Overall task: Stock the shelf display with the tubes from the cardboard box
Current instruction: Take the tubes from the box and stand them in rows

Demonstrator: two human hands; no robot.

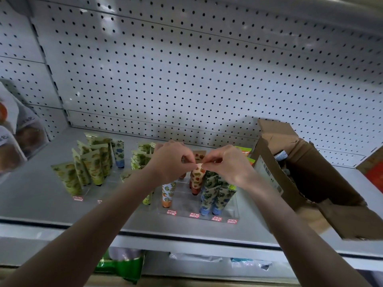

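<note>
Pegboard point(186, 69) backs the grey shelf point(41, 193). The open cardboard box point(290, 166) sits on it at my right, just beside the clear display tray point(186, 201). Green tubes point(93, 162) stand cap-down on the left, and blue-capped tubes point(215, 195) stand at the tray's front right. My left hand point(172, 160) and right hand point(226, 164) meet above the tray. Both pinch the flat top edge of a red-patterned tube point(196, 179), which is upright below my fingertips with its cap down in the tray's middle rows.
</note>
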